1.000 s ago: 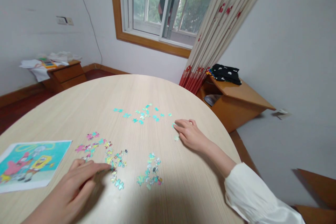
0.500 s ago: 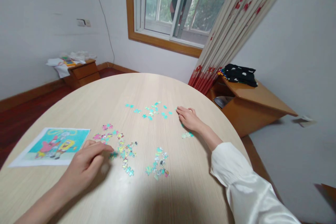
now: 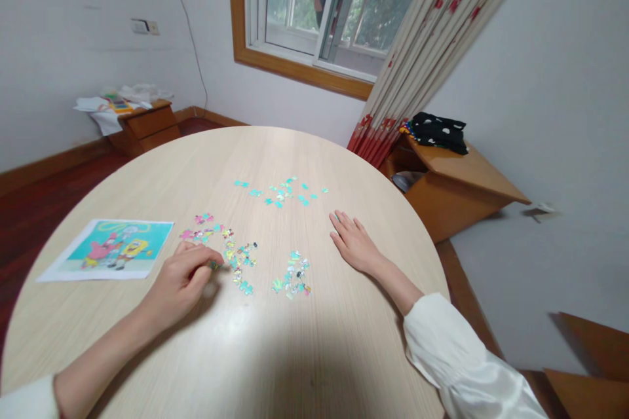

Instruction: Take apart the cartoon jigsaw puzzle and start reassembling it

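Left hand: the person's left hand [image 3: 184,277] was lowered at the left-hand puzzle group [image 3: 230,254], its fingers loosely curled and the index finger reaching forward; a small teal piece [image 3: 215,265] showed at the fingertips, though whether it was pinched or merely touched could not be told.
Right hand: the right hand [image 3: 354,243] lay palm down, fingers extended and slightly parted, with no grip visible; whatever might have been under the palm was hidden.
Puzzle pieces: they lay loose in three groups, the left-hand one mostly pink, yellow and teal, the near middle group [image 3: 278,285] between the two hands, and the far group [image 3: 279,204], largely teal, beyond them.
Stray piece: one pale piece [image 3: 325,190] sat at the far group's right end, just beyond the right hand.
Picture sheet: a printed cartoon sheet [image 3: 118,250] lay flat left of the pieces.
Table: round, pale wood grain [image 3: 314,353].
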Available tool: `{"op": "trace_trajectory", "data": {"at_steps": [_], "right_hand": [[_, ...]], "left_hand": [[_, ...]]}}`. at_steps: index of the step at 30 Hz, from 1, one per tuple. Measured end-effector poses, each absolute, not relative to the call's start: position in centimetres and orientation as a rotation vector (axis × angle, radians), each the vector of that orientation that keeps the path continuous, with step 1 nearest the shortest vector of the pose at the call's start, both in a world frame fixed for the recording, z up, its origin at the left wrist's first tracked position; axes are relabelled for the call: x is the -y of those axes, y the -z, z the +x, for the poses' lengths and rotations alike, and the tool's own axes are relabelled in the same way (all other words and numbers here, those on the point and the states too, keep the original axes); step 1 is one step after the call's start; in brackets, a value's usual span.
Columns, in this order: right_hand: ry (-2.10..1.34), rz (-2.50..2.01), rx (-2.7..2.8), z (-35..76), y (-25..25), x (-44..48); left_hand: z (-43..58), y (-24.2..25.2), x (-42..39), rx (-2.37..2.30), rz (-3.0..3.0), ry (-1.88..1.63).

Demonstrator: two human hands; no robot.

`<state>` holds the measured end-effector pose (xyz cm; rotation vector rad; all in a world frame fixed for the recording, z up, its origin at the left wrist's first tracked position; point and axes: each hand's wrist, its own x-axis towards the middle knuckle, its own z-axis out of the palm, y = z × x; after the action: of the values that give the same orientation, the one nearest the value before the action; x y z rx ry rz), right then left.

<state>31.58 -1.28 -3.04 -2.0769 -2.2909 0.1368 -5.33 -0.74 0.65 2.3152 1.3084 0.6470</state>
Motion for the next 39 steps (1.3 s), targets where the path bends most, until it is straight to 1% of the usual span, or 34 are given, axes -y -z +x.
{"op": "trace_trajectory", "data": {"at_steps": [4, 9, 16, 18, 23, 25, 29, 31, 33, 36, 39], "right_hand": [[-0.096, -2.029, 2.206, 32.0, 3.2, 2.6], [0.066, -2.018, 2.143, 30.6, 2.9, 2.4], [-0.093, -2.26, 2.184, 29.1, 2.7, -1.0], [-0.079, -2.276, 2.161, 29.7, 2.8, -1.8], [-0.063, -2.245, 2.165, 31.6, 3.0, -2.9], [-0.054, -2.238, 2.176, 32.1, 3.0, -3.0], [-0.046, -2.212, 2.202, 32.8, 3.0, -3.3], [0.022, -2.183, 2.167, 32.9, 3.1, -3.3], [0.135, -2.118, 2.093, 32.6, 3.0, -3.1], [0.201, -2.0, 2.033, 31.0, 2.5, -1.8], [0.072, -1.964, 2.134, 27.5, 1.7, 1.0]], "left_hand": [[-5.5, -0.4, 0.6, -1.287, 2.335, -0.664], [-5.3, 0.4, 0.1, -1.218, 2.311, -0.872], [-5.2, 0.8, -0.3, -1.335, 2.287, -1.027], [-4.7, 0.8, 0.3, -1.316, 2.321, -1.014], [-2.9, 0.9, 2.5, -1.032, 2.582, -0.946], [-2.7, 0.6, 2.3, -1.006, 2.669, -0.882], [-3.9, -0.1, -0.8, -1.179, 2.68, -0.705], [-5.4, -0.2, -2.9, -1.285, 2.627, -0.623], [-7.0, 0.0, -4.2, -1.403, 2.546, -0.629], [-8.8, 0.9, -4.1, -1.448, 2.517, -0.6], [-8.9, 2.1, -2.0, -1.369, 2.635, -0.519]]}}
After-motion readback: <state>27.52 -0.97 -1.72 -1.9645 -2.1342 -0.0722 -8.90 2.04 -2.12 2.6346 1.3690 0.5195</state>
